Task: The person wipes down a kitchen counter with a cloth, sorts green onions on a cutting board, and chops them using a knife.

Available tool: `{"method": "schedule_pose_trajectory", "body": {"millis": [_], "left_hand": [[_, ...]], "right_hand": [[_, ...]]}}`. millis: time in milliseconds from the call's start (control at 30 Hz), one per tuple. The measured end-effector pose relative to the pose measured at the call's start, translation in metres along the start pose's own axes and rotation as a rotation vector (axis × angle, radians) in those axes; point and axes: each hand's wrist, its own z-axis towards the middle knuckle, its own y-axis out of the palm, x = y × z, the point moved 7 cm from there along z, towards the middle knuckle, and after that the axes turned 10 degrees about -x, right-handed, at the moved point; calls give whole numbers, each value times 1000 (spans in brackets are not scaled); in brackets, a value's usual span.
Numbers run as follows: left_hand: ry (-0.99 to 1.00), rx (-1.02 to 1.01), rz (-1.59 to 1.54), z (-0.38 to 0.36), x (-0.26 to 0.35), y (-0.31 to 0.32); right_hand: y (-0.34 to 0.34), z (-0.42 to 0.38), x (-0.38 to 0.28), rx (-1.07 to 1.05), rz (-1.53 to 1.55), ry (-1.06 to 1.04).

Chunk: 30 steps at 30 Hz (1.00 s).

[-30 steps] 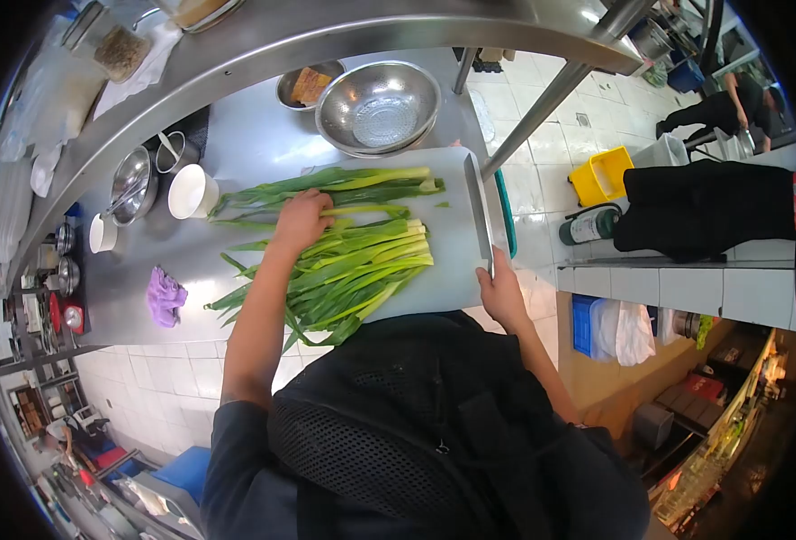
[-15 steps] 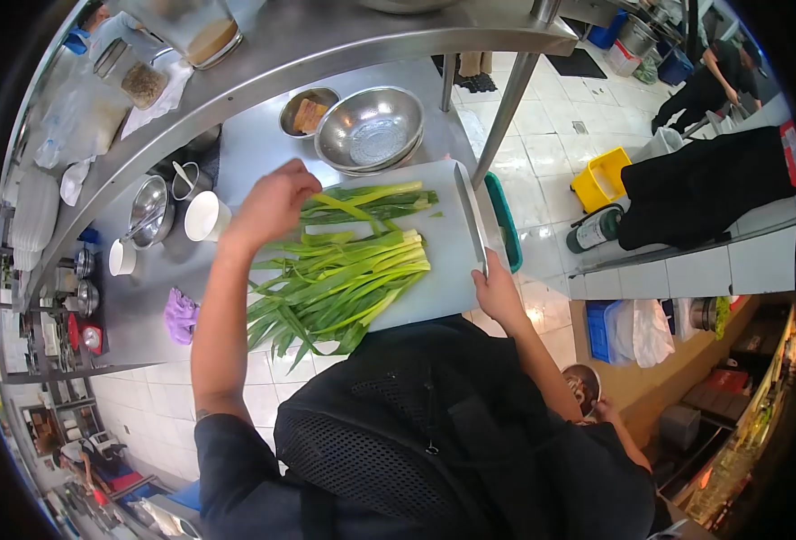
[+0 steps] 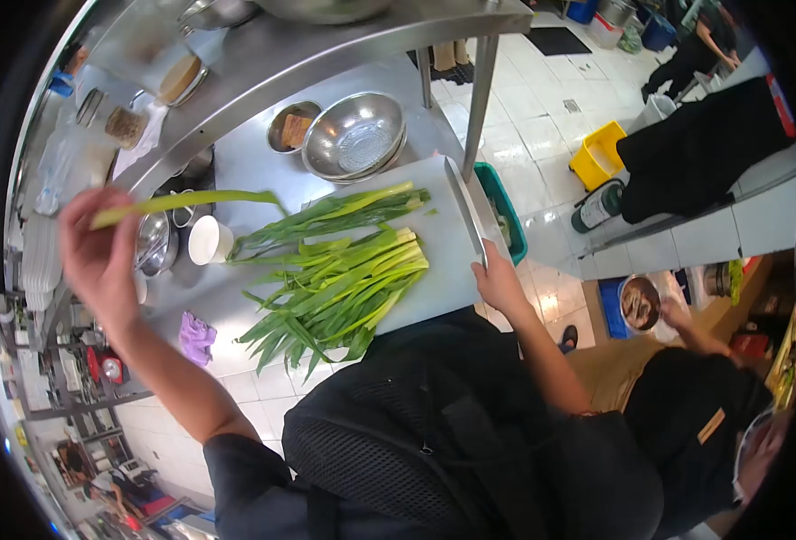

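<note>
My left hand (image 3: 101,247) is raised at the far left, fingers closed on a long flat leek leaf (image 3: 186,199) that stretches to the right. In my right hand (image 3: 499,277) is the handle of a knife (image 3: 466,205). Its blade lies along the right side of the white cutting board (image 3: 449,279), pointing away from me. A large bunch of leeks (image 3: 353,279) rests on the board, pale ends to the right and green leaves over the near edge. Behind it lies a smaller pile of leeks (image 3: 344,211).
Beyond the board stand stacked metal bowls (image 3: 355,135) and a small bowl (image 3: 281,126) with a brown block. A white cup (image 3: 210,240) and purple cloth (image 3: 197,338) are to the left. A steel shelf (image 3: 326,56) overhangs the table. At right, a co-worker (image 3: 686,423) holds a pan (image 3: 640,303).
My left hand has swung left from the smaller pile, drawing the leek leaf away from it. My right hand stays at the board's edge with the knife. The co-worker has come further into view.
</note>
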Motion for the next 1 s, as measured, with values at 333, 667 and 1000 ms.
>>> {"method": "schedule_pose_trajectory", "body": {"millis": [333,667,1000], "left_hand": [[-315,-322,283,-23,-34,0],[-137,-837,214,-53,-179,338],[-82,-846,162,-70,-167,406]], "right_hand": [[1,3,-5,-81,-30,69],[-2,0,-10,-90,-10,104],[-3,-3,-10,-77,37,168]]}}
